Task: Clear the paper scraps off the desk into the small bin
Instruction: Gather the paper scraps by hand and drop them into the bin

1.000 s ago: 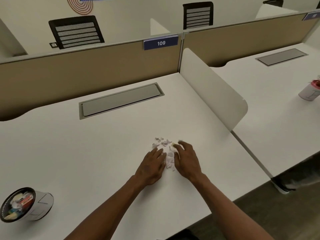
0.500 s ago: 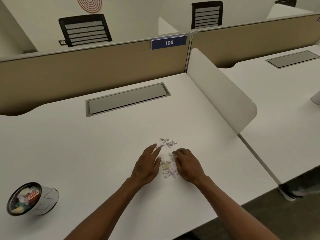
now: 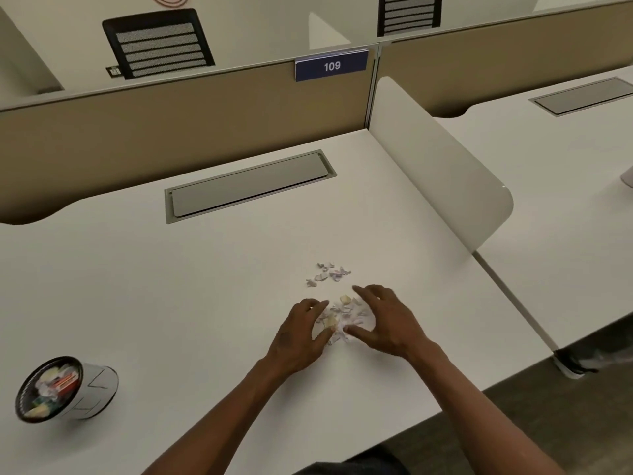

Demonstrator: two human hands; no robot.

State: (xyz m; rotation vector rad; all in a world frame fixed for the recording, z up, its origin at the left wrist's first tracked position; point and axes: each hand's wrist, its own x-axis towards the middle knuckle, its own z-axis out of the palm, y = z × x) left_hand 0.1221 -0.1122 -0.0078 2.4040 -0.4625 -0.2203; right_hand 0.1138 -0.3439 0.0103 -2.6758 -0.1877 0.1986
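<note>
A small heap of white and pale yellow paper scraps lies on the white desk, right of its middle. My left hand cups the heap from the left, bent fingertips touching the scraps. My right hand presses in from the right, with forefinger and thumb spread around the heap. A few more loose scraps lie apart, just beyond my fingers. The small bin, white with a black rim, stands at the near left and holds colourful paper.
A white curved divider bounds the desk on the right, and a tan partition with a "109" sign closes the back. A grey cable hatch sits flush in the desk. The near desk edge runs just below my forearms.
My hands have raked scraps toward me into one tighter heap, leaving a few behind farther out. My right hand has spread its fingers wider.
</note>
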